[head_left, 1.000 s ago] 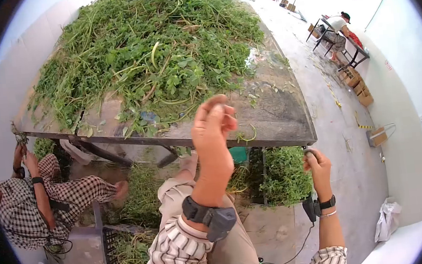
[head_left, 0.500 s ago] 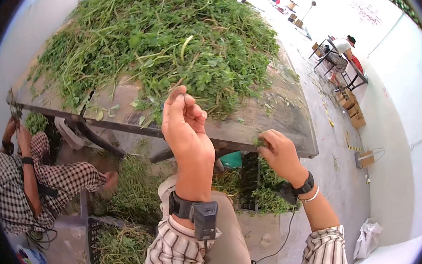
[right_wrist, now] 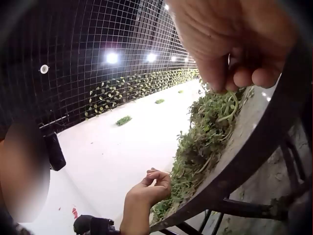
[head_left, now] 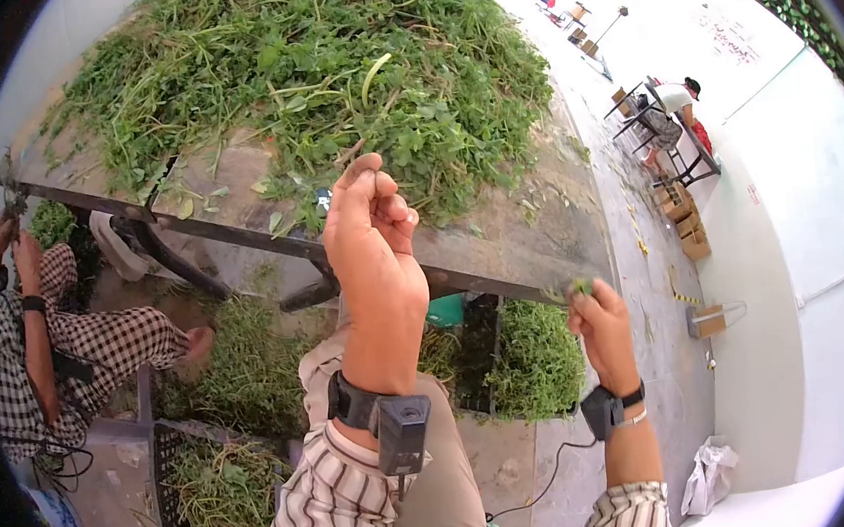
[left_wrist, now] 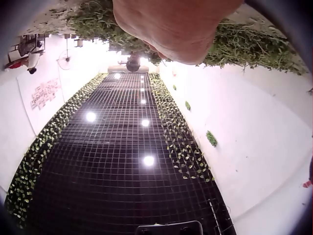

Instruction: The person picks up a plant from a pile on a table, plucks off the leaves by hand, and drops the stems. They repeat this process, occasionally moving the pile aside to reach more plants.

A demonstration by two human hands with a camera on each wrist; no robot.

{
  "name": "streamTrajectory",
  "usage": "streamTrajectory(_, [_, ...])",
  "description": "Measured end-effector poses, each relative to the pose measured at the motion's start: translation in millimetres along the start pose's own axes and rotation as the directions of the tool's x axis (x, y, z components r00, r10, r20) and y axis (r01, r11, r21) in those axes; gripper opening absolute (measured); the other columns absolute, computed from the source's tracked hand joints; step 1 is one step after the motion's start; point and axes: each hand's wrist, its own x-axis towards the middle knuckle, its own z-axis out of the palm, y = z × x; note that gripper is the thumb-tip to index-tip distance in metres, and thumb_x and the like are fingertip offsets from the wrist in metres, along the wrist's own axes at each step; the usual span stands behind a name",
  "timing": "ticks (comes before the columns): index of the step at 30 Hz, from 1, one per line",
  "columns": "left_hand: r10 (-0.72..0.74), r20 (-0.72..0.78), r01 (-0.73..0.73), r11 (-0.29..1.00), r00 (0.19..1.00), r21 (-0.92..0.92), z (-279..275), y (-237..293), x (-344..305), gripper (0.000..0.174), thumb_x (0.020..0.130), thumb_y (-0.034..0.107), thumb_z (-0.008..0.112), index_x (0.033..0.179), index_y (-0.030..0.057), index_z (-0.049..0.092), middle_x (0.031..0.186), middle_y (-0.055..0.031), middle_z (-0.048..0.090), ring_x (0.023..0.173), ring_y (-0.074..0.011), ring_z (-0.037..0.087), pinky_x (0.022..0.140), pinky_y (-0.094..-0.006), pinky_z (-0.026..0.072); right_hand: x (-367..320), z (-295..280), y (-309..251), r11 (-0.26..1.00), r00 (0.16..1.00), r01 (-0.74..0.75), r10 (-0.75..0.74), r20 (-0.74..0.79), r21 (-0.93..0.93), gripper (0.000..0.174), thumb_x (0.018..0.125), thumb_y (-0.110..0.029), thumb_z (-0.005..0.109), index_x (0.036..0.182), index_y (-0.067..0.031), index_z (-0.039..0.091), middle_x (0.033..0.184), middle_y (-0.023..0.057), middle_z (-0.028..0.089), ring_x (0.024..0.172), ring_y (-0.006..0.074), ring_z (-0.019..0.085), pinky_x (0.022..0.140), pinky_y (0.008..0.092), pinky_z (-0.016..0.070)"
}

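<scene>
My left hand (head_left: 377,267) is raised at the table's near edge, thumb and fingers pinched round a thin brown stem (head_left: 350,152). In the right wrist view that left hand (right_wrist: 149,193) shows from the side, fingertips together beside the greens. Farther right, my right hand (head_left: 606,338) pinches a small green sprig (head_left: 581,288) by the table corner; it is blurred. A big heap of leafy green stems (head_left: 324,61) covers most of the table (head_left: 502,256). In the left wrist view only the underside of my left hand (left_wrist: 176,29) shows, its fingertips hidden.
Below the table stand crates of greens (head_left: 540,353), and a black basket (head_left: 167,507) of stems sits at lower left. A person in checked clothes (head_left: 8,350) sits at the left. Another person (head_left: 673,96) bends over a far table. A cable (head_left: 553,493) trails from my right wrist.
My left hand has moved left to the table edge, and a stem now shows at its fingertips. The right hand went in to the table edge, then back out rightward with a green sprig.
</scene>
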Motion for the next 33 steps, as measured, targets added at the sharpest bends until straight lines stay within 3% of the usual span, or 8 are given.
streamTrajectory(4, [0.029,-0.002,-0.029,0.999,1.0,-0.034,-1.3,6.2,1.8,0.016,0.089,0.011,0.053,0.103,0.0045,0.055,0.075,0.0026,0.056,0.06,-0.0067,0.047,0.054,-0.0214,0.0387,-41.4,-43.4,43.6,0.94,0.998,-0.05,0.059,0.017,-0.338,0.019,0.08,-0.01,0.058,0.096,0.001,0.06,0.071,0.0012,0.055,0.06,0.0076,0.051,0.056,0.021,0.0407])
streamTrajectory(6, [0.061,-0.02,-0.062,0.997,0.998,-0.056,-1.3,9.4,2.3,0.016,0.088,0.01,0.053,0.103,0.0039,0.054,0.074,0.0022,0.056,0.059,-0.007,0.047,0.053,-0.0216,0.0387,-51.8,-58.4,67.9,0.762,0.981,0.131,-0.191,-0.027,-0.635,0.022,0.079,-0.008,0.057,0.098,0.0017,0.061,0.078,0.0032,0.056,0.065,0.0084,0.052,0.06,0.023,0.043])
streamTrajectory(9, [0.073,-0.031,-0.075,0.995,0.997,-0.061,-6.2,12.5,5.8,0.017,0.088,0.009,0.053,0.104,0.0031,0.054,0.074,0.0018,0.056,0.059,-0.0074,0.047,0.053,-0.0217,0.0388,-58.9,-78.3,78.5,0.858,0.96,-0.01,-0.135,-0.244,-0.513,0.019,0.079,-0.007,0.057,0.096,0.0013,0.062,0.081,0.0052,0.057,0.067,0.0101,0.052,0.062,0.0243,0.0434])
streamTrajectory(11, [0.081,-0.023,-0.083,0.995,0.996,-0.059,-5.8,14.2,4.8,0.017,0.088,0.009,0.052,0.104,0.0028,0.053,0.074,0.0016,0.056,0.059,-0.0077,0.047,0.053,-0.0218,0.0389,-53.5,-72.6,62.8,0.899,0.963,-0.016,-0.105,-0.25,-0.437,0.017,0.08,-0.006,0.057,0.094,-0.0002,0.063,0.079,0.0049,0.056,0.066,0.0101,0.051,0.061,0.0241,0.0421])
streamTrajectory(15, [0.122,-0.034,-0.124,0.992,0.992,-0.04,-4.1,16.3,5.6,0.017,0.088,0.012,0.052,0.102,0.0033,0.054,0.071,0.0031,0.053,0.058,-0.0068,0.046,0.053,-0.0216,0.0378,-27.2,-21.1,15.6,0.821,0.957,0.212,-0.283,-0.055,-0.53,0.014,0.081,-0.005,0.056,0.092,0.0003,0.062,0.077,0.0051,0.054,0.064,0.0104,0.049,0.059,0.024,0.0397])
streamTrajectory(22, [0.109,-0.012,-0.109,0.991,0.994,-0.077,-9.8,20.7,10.3,0.015,0.09,0.008,0.049,0.103,0.0033,0.053,0.073,0.0018,0.054,0.058,-0.0082,0.047,0.051,-0.0227,0.0395,37.6,80.1,-42.4,0.624,0.772,0.634,-0.476,0.422,-0.456,0.02,0.079,-0.007,0.055,0.097,-0.0002,0.06,0.086,0.0161,0.055,0.075,0.0332,0.055,0.068,0.0368,0.0447])
streamTrajectory(28, [0.077,-0.004,-0.077,0.994,0.997,-0.081,-11.0,18.7,12.0,0.015,0.09,0.008,0.049,0.103,0.0033,0.053,0.072,0.0015,0.054,0.058,-0.0086,0.047,0.05,-0.0225,0.0394,93.9,141.1,-36.3,0.378,0.684,0.716,-0.547,0.483,-0.587,0.023,0.079,-0.007,0.051,0.101,-0.0044,0.057,0.089,0.0158,0.057,0.082,0.0345,0.059,0.068,0.0423,0.0477])
streamTrajectory(33, [0.041,-0.014,-0.042,0.995,0.999,-0.089,-9.7,18.3,10.6,0.015,0.089,0.007,0.05,0.103,0.0032,0.053,0.072,0.0012,0.054,0.057,-0.0088,0.048,0.05,-0.0223,0.0394,104.5,140.2,-38.6,0.254,0.76,0.621,-0.427,0.491,-0.741,0.016,0.079,-0.007,0.052,0.094,-0.0047,0.056,0.09,0.0146,0.058,0.081,0.0351,0.059,0.067,0.044,0.048])
